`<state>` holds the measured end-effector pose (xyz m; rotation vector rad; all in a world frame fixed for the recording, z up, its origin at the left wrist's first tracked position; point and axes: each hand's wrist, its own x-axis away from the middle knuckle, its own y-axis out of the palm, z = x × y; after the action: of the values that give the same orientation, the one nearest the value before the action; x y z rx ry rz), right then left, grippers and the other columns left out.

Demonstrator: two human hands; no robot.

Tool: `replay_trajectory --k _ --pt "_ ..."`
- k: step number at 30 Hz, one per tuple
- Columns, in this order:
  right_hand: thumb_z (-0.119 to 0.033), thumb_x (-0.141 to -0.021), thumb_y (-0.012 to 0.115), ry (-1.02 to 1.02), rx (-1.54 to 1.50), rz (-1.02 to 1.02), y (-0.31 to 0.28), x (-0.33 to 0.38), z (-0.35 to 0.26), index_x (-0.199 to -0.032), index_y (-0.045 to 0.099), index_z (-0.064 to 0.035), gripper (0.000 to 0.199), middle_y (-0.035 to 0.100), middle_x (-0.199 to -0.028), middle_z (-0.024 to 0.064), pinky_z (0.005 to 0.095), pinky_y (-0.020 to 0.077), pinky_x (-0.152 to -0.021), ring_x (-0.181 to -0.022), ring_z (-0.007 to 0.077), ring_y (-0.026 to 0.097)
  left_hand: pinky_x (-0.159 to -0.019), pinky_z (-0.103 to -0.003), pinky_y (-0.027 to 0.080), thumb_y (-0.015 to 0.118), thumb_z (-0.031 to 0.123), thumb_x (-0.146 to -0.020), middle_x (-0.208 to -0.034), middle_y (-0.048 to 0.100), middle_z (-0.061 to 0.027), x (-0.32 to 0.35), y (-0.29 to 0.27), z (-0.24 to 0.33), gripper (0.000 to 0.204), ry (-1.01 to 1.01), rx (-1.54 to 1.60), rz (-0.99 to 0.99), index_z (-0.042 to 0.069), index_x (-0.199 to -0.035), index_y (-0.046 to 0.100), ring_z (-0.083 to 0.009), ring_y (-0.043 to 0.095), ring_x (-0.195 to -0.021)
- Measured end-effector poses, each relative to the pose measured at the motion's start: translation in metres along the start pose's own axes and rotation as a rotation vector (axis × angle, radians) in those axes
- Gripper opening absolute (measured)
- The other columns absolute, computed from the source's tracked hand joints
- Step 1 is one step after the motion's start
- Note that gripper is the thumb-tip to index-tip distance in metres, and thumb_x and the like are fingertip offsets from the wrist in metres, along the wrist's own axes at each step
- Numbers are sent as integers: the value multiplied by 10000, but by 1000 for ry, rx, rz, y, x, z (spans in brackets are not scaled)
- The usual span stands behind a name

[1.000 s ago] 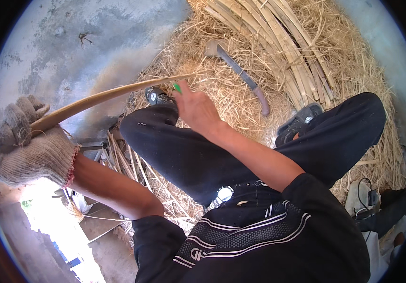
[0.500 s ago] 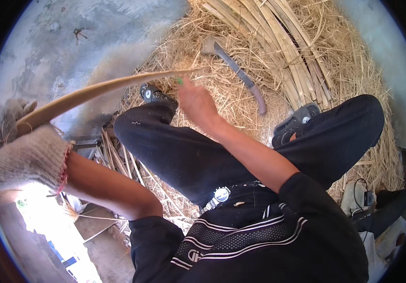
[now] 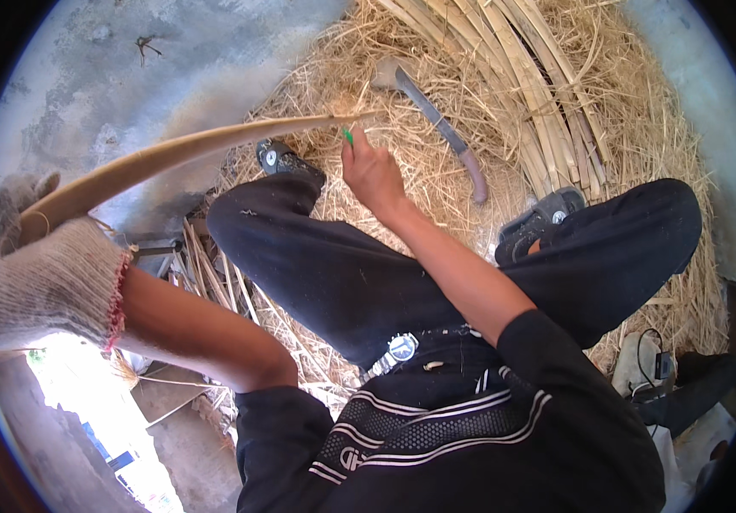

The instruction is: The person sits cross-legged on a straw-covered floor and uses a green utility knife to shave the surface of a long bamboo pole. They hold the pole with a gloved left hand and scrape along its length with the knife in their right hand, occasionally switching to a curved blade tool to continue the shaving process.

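Observation:
A long, curved bamboo strip (image 3: 184, 150) runs from the far left toward the middle, its thin tip near the straw. Around its wide end, my left hand (image 3: 51, 265), in a grey knitted glove with a red-edged cuff, is closed. Bare and with fingers curled, my right hand (image 3: 374, 178) is beside the strip's thin end. From its fingers pokes a small green object (image 3: 348, 136); the rest of that is hidden in the hand. I cannot tell whether it touches the strip.
A machete (image 3: 440, 124) with a wooden handle lies on the shavings (image 3: 385, 205). Split bamboo strips (image 3: 526, 85) are heaped at the far right. My legs are spread, with sandals (image 3: 543, 218) on my feet. A silver watch (image 3: 401, 348) rests at my lap. A cable (image 3: 641, 350) is at the lower right.
My right hand has moved slightly right and up, and the green object shows more clearly. The strip's thin end sits a little higher. My left hand still grips the wide end.

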<state>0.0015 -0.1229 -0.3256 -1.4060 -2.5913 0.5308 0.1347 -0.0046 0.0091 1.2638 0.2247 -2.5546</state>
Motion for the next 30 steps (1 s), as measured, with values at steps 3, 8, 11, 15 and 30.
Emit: replay_trajectory --k 3,8,11,15,30 --pt "-175 -995 460 19 35 -49 -6 -7 4 -1006 511 24 205 585 -571 249 492 494 -462 -492 420 606 -648 -247 608 630 126 -882 -834 695 -169 -2 -4 -4 244 -1 -85 -22 -104 -964 623 -211 704 -666" --pt "-187 -988 475 48 -138 -75 -12 7 -23 -971 511 24 215 571 -555 245 496 478 -455 -484 417 598 -691 -260 614 646 111 -873 -852 700 -196 -13 -13 -17 249 24 -283 -81 -117 -973 648 -232 709 -687" --pt "-213 -990 464 -66 23 4 -6 -10 -9 -1006 514 16 235 586 -626 283 511 500 -526 -596 457 617 -714 -265 614 671 93 -855 -851 699 -199 -24 -8 -22 224 97 -115 -51 -102 -963 653 -239 710 -702" --pt "-196 -987 448 -126 162 -165 -25 -15 -46 -1067 507 22 240 630 -715 288 483 567 -602 -738 443 672 -709 -226 598 682 66 -837 -873 705 -161 11 1 5 177 286 -908 -41 -62 -957 662 -214 711 -722" --pt "-252 -970 481 56 290 -144 6 -47 52 -1185 504 43 366 645 -803 301 506 542 -682 -817 433 673 -670 -219 598 534 150 -958 -796 713 -103 30 7 32 231 33 -311 -55 -39 -917 661 -173 702 -686"
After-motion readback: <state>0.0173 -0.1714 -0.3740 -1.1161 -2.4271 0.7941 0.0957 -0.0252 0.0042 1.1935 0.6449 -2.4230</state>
